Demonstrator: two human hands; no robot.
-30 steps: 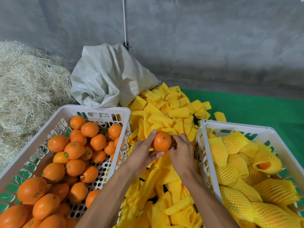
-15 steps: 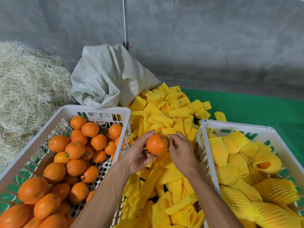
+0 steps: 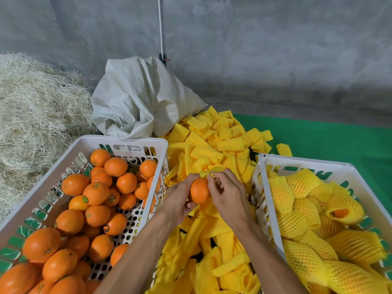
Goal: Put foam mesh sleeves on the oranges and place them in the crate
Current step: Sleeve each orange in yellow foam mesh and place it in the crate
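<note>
My left hand (image 3: pixel 178 200) grips one orange (image 3: pixel 199 193) above the sleeve pile (image 3: pixel 212 145); my right hand (image 3: pixel 228 194) pinches a sleeve (image 3: pixel 209 172) at its top. Next: stretch the sleeve over it.

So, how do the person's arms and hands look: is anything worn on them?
Both forearms are bare as far as the picture shows: no sleeve reaches into view. The left hand and the right hand wear no gloves. No watch, ring or bracelet is visible on either wrist or on the fingers that show.
</note>
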